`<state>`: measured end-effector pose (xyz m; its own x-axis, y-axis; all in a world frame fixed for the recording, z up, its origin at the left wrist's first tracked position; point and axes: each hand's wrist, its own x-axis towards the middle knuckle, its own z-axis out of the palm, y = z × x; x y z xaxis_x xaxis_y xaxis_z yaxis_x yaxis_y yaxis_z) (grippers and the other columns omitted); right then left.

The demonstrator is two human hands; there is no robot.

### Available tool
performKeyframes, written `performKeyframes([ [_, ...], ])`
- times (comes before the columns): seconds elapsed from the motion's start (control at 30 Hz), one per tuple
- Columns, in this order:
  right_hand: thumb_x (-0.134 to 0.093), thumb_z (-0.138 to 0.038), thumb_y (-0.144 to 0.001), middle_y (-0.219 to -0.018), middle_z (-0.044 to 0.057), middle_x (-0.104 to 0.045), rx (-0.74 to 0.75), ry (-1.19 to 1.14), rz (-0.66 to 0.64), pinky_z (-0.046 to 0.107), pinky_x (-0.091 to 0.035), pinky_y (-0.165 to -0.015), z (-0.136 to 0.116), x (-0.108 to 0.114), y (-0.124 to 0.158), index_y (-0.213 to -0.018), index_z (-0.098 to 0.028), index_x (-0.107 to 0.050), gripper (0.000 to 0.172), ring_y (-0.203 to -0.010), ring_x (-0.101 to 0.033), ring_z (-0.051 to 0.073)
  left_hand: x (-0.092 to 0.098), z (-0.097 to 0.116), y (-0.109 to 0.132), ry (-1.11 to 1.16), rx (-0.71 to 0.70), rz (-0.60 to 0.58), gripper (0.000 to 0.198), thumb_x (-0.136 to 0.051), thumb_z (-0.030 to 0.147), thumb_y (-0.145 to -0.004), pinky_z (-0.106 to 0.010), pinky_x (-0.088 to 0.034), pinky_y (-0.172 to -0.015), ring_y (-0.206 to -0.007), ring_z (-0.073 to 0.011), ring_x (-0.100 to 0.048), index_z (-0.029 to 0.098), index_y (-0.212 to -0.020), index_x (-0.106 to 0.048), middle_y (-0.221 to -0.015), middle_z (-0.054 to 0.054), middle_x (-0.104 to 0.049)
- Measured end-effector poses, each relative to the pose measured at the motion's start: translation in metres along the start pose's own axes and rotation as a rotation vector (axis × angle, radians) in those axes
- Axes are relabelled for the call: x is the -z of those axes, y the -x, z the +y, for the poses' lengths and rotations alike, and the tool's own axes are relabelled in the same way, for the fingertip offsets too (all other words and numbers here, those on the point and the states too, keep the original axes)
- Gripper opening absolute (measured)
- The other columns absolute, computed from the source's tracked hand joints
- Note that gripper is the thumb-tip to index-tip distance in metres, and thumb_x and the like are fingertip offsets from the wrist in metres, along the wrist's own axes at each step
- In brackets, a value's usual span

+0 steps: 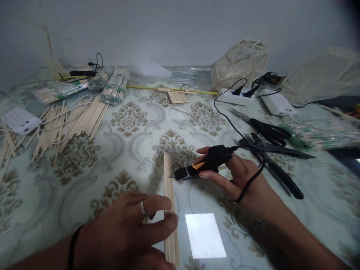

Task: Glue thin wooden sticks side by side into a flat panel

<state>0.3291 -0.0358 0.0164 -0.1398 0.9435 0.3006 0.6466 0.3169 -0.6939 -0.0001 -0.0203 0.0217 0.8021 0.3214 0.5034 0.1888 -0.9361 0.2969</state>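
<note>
A narrow row of pale wooden sticks (pixel 168 168), laid side by side, stands lengthwise on the table in front of me. My left hand (pixel 140 225), with a ring and a dark wristband, holds this row down, fingertips across its near half. My right hand (pixel 236 174) grips a small black hot glue gun (pixel 204 163) with an orange part and a black cord. Its metal nozzle points left and meets the right edge of the row, beyond my left fingers. Whether glue is coming out is too small to tell.
Loose sticks (pixel 81 120) and bagged bundles (pixel 114 84) lie at the left, by a white power strip (pixel 21 119). At the right are scissors (pixel 267 131), black-handled pliers (pixel 281 174) and another power strip (pixel 236 96). A stick-frame model (pixel 242 62) and small stick panel (pixel 179 96) sit farther back.
</note>
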Motion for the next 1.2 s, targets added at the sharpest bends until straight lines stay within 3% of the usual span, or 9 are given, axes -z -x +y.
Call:
performKeyframes([
  [0.13,-0.08,-0.06,-0.111,-0.105,0.009,-0.096,-0.029,-0.016,0.004,0.042,-0.075,-0.069,0.0,0.0,0.0,-0.132,-0.028,-0.082,0.038,-0.09,-0.093,0.033,-0.001,0.0,-0.002,0.008,-0.002,0.026,0.049,-0.044,0.064,-0.127,-0.022,-0.065,-0.078,-0.091,-0.0142,-0.082,0.022,-0.126,-0.067,-0.11,-0.002,-0.082],
  [0.43,-0.079,-0.063,-0.11,-0.099,0.008,-0.096,-0.043,-0.048,0.014,0.034,-0.065,-0.051,-0.004,-0.004,-0.002,-0.116,-0.03,-0.085,0.034,-0.083,-0.091,0.031,-0.002,0.0,0.001,0.012,-0.008,-0.007,0.049,-0.053,0.069,-0.124,-0.023,-0.064,-0.076,-0.09,-0.014,-0.081,0.022,-0.125,-0.068,-0.111,-0.002,-0.081],
  [0.63,-0.08,-0.057,-0.111,-0.1,0.008,-0.096,-0.033,-0.035,0.009,0.035,-0.068,-0.056,-0.006,-0.004,-0.004,-0.114,-0.029,-0.086,0.028,-0.083,-0.09,0.03,-0.002,0.001,-0.005,0.02,-0.008,0.005,0.046,-0.05,0.063,-0.126,-0.024,-0.063,-0.074,-0.087,-0.0138,-0.082,0.02,-0.129,-0.065,-0.108,-0.002,-0.083],
  [0.77,-0.079,-0.058,-0.111,-0.098,0.008,-0.095,-0.022,-0.007,0.02,0.033,-0.063,-0.05,-0.005,-0.004,-0.004,-0.117,-0.03,-0.086,0.03,-0.082,-0.09,0.031,-0.006,0.0,-0.006,0.049,-0.007,-0.026,0.049,-0.057,0.066,-0.123,-0.025,-0.064,-0.072,-0.088,-0.015,-0.083,0.019,-0.129,-0.065,-0.109,-0.003,-0.084],
  [0.83,-0.08,-0.06,-0.111,-0.098,0.007,-0.094,-0.005,0.011,0.037,0.035,-0.065,-0.054,-0.003,-0.004,-0.005,-0.115,-0.03,-0.087,0.03,-0.081,-0.088,0.03,-0.009,0.0,-0.005,0.051,0.005,-0.036,0.05,-0.056,0.067,-0.123,-0.026,-0.066,-0.073,-0.089,-0.0161,-0.084,0.018,-0.128,-0.066,-0.109,-0.003,-0.084],
  [0.97,-0.085,-0.062,-0.107,-0.102,0.007,-0.089,0.046,0.04,0.115,0.047,-0.072,-0.081,0.003,-0.004,-0.007,-0.111,-0.032,-0.089,0.03,-0.091,-0.085,0.031,-0.012,-0.001,-0.001,0.02,0.067,-0.012,0.058,-0.058,0.074,-0.119,-0.03,-0.071,-0.089,-0.109,-0.0207,-0.085,0.019,-0.129,-0.069,-0.121,-0.009,-0.083],
  [1.1,-0.087,-0.055,-0.106,-0.092,0.006,-0.083,0.061,0.073,0.177,0.047,-0.064,-0.074,0.006,0.0,-0.007,-0.116,-0.036,-0.091,0.022,-0.082,-0.077,0.03,-0.013,-0.005,0.002,0.012,0.114,0.017,0.064,-0.076,0.078,-0.107,-0.038,-0.071,-0.099,-0.113,-0.0256,-0.083,0.019,-0.132,-0.072,-0.128,-0.012,-0.081],
  [1.2,-0.084,-0.051,-0.108,-0.093,0.004,-0.087,0.034,0.096,0.218,0.05,-0.063,-0.082,0.007,0.001,-0.006,-0.118,-0.035,-0.089,0.019,-0.082,-0.078,0.031,-0.012,-0.007,0.001,0.02,0.088,0.02,0.057,-0.07,0.074,-0.114,-0.039,-0.068,-0.096,-0.102,-0.0234,-0.083,0.019,-0.132,-0.07,-0.117,-0.007,-0.083],
])
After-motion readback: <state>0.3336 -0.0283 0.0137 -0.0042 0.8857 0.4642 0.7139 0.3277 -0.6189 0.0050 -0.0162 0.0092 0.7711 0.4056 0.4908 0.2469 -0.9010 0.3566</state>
